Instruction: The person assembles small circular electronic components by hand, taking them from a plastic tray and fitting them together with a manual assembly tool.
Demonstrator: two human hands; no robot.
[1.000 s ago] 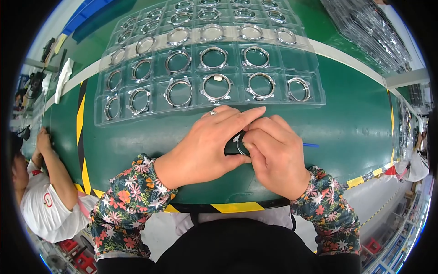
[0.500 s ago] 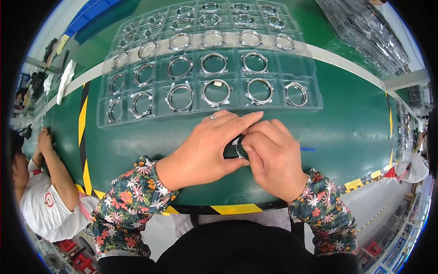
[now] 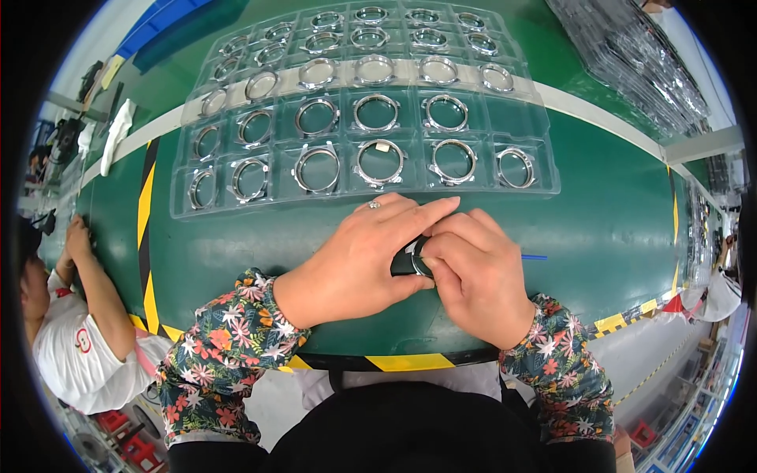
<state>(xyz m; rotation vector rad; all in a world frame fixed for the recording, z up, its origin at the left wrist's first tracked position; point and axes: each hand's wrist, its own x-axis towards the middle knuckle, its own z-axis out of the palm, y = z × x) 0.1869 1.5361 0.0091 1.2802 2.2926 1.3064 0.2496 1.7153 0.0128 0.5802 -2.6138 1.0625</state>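
Now pinching the black piece (image 3: 404, 264) with left hand (image 3: 351, 251) and right hand (image 3: 487, 280), in from the table's (image 3: 229, 244) front edge — might slip if pushed crooked.

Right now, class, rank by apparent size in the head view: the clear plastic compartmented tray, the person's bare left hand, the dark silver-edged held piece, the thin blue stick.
1. Tray
2. Left hand
3. Held piece, partly covered by fingers
4. Blue stick, visible part only

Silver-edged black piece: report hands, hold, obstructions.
Left hand, right hand gripping silver-edged black piece. Piece partly hidden by grip. Thin blue stick beside right hand.
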